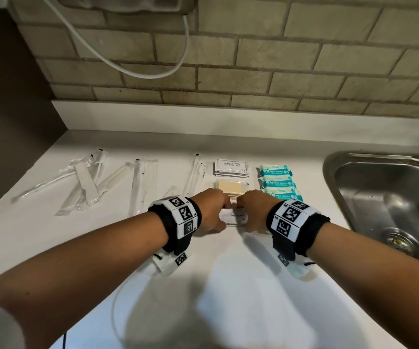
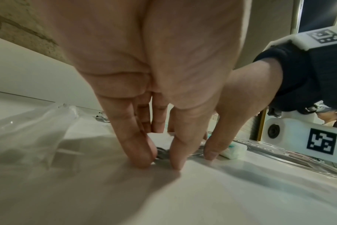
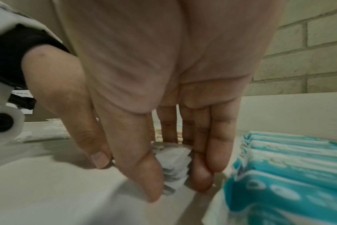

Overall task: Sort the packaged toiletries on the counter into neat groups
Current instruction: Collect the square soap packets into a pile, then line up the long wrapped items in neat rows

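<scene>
Both hands hold a small stack of toothpaste sachets on the counter.

The left hand (image 1: pixel 212 210) and the right hand (image 1: pixel 253 210) stand at the two ends of the toothpaste sachets (image 1: pixel 236 217), with fingers pointing down and fingertips (image 2: pixel 144 158) touching the white counter (image 1: pixel 228 285); the fingers are almost straight and press the stack from both sides. Just beyond the hands lies a yellowish soap packet (image 1: pixel 231 186), and further beyond it the shampoo sachets (image 1: pixel 231 167). Just beside the right hand, on its outer side, are teal wipe packs (image 3: pixel 290 164). Well to the left of the left hand, clear wrapped toothbrushes and combs (image 1: pixel 85 182) lie scattered. A steel sink (image 1: pixel 389 205) is far right of the right hand.
</scene>
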A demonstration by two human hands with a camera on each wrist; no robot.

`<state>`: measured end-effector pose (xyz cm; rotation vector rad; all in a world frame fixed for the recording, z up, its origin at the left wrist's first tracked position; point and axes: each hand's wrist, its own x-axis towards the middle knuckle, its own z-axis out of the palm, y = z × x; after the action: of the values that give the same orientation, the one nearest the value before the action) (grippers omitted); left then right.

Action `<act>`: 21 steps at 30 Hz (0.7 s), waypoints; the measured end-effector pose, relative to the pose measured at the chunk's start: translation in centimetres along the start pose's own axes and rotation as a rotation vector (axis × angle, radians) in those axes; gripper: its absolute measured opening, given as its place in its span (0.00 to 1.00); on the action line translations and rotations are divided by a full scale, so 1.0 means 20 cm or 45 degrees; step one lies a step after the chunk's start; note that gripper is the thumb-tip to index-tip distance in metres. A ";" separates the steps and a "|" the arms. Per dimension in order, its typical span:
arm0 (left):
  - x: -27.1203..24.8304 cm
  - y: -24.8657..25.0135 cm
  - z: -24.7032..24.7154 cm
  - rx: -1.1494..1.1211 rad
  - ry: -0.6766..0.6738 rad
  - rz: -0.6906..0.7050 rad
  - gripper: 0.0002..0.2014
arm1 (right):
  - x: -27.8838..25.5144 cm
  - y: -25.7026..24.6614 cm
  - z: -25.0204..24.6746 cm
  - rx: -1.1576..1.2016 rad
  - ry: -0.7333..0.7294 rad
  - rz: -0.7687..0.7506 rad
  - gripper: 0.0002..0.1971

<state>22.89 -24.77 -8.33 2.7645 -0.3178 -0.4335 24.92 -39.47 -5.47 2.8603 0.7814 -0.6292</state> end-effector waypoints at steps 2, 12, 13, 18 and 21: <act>-0.01 -0.01 0.00 -0.020 -0.013 -0.012 0.27 | 0.00 0.00 -0.01 0.005 -0.010 0.003 0.18; -0.29 -0.30 -0.32 -0.360 0.317 -0.134 0.13 | -0.05 -0.17 -0.24 0.136 0.207 -0.107 0.27; -0.32 -0.38 -0.35 -0.364 0.377 -0.194 0.13 | -0.03 -0.22 -0.26 0.182 0.236 -0.132 0.26; -0.41 -0.66 -0.38 -0.237 0.457 -0.531 0.14 | 0.14 -0.46 -0.28 0.300 0.225 -0.063 0.20; -0.40 -0.73 -0.33 -0.077 0.320 -0.660 0.23 | 0.25 -0.56 -0.24 0.320 0.161 0.094 0.19</act>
<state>20.11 -7.44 -5.45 2.7748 0.4724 -0.2011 24.95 -26.45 -3.20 3.1677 0.6505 -0.5799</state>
